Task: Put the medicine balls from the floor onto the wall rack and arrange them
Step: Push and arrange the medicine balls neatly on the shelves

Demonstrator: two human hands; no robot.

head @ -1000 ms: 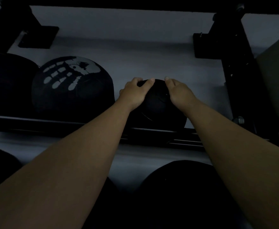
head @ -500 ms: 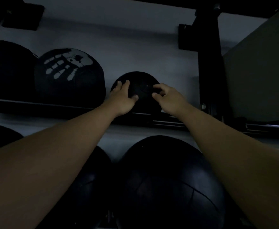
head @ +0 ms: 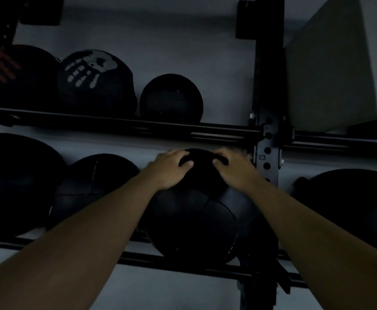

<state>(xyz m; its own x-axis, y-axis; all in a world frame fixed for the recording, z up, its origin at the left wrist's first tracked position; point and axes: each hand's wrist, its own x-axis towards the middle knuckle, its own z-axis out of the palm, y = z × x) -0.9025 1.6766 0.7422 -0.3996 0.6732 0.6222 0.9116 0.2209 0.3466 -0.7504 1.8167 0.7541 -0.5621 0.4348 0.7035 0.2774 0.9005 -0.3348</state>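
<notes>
In dim light, a large black medicine ball (head: pixel 196 215) rests on the lower rail (head: pixel 183 264) of the wall rack. My left hand (head: pixel 170 168) and my right hand (head: pixel 234 170) both press on its top, fingers curled over the crown. A small black ball (head: pixel 171 98) sits alone on the upper rail (head: pixel 120 126), apart from my hands. Left of it stand a ball with a white handprint (head: pixel 96 83) and a ball with a reddish print (head: pixel 17 79).
Two more black balls (head: pixel 93 184) (head: pixel 15 182) fill the lower rail to the left. Another ball (head: pixel 353 206) sits right of the black upright post (head: pixel 268 90). A pale box (head: pixel 335 63) juts out at upper right. A grey wall lies behind.
Both hands have left the small ball on the upper rail and dropped to the large ball on the lower rail. The view has tilted down, showing both rails.
</notes>
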